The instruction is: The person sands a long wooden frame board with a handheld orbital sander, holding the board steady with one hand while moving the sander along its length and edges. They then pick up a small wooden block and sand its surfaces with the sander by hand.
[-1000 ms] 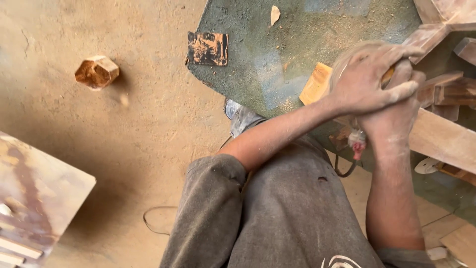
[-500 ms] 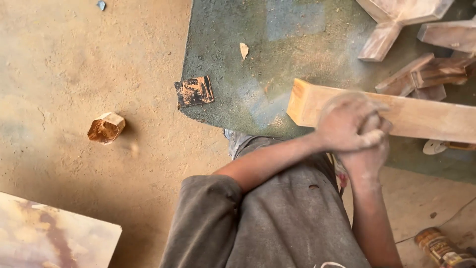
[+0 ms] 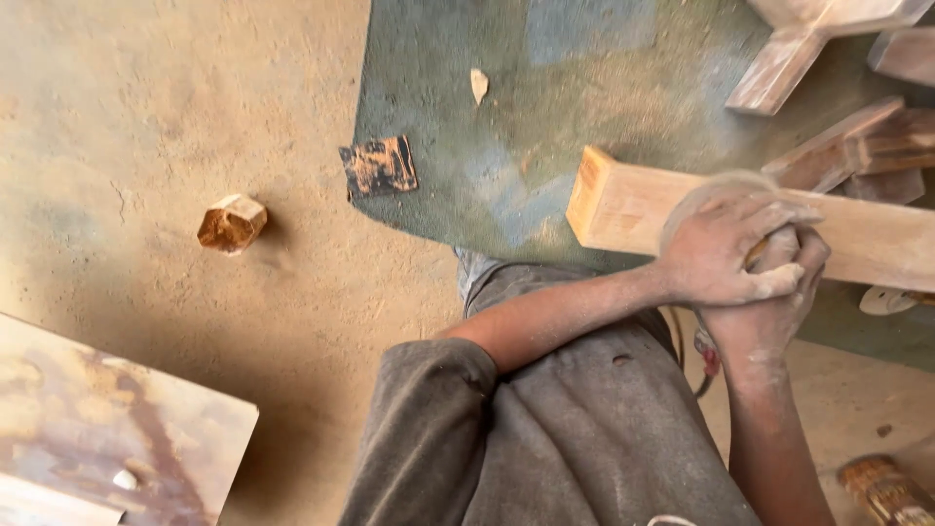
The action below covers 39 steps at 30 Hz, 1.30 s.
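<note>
Wood beam [image 3: 623, 209] lies across green mat [image 3: 438, 78]. We clamp left hand [image 3: 721, 258] and right hand [image 3: 769, 312] around sander [image 3: 726, 190]; best keep disc flat, pressure even.

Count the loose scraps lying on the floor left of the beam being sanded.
3: a hexagonal wood offcut on the bare dirt, a worn sandpaper square at the green mat's edge, and a pale chip on the mat. Others may lie out of view.
</note>
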Available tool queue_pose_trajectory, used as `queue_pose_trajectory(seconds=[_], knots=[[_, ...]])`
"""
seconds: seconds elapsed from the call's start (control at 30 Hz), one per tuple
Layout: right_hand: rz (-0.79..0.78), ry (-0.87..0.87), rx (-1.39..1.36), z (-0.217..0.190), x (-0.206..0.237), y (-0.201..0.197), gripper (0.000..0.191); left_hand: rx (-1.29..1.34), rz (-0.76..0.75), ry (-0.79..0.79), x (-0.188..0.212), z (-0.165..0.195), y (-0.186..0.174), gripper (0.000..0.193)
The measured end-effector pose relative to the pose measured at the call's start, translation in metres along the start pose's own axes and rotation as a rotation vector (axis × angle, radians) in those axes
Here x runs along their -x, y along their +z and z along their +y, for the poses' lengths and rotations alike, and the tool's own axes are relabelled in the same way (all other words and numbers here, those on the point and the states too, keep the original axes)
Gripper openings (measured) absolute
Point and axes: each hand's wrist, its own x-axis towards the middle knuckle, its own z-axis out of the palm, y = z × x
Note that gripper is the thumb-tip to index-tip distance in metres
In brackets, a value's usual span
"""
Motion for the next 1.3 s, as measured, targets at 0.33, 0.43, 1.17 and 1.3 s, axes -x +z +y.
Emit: queue_pose_trajectory(seconds=[0.33, 0.43, 1.17, 1.3], knots=[[-0.031, -0.061, -0.034, -0.046, 0.0, 0.004, 0.054, 0.084, 0.184, 0.017, 0.03, 0.0, -0.056, 0.059], [-0.047, -0.111, -0.011, -0.058, -0.001, 0.004, 0.054, 0.036, 0.215, 0.008, 0.039, 0.0, -0.067, 0.059], [-0.066, -0.117, -0.065, -0.054, -0.025, -0.008, 0.056, 0.019, 0.207, -0.036, 0.025, -0.008, -0.047, 0.064], [-0.057, -0.073, -0.085, -0.043, -0.026, -0.01, 0.063, 0.038, 0.153, -0.014, 0.012, -0.014, -0.023, 0.067]])
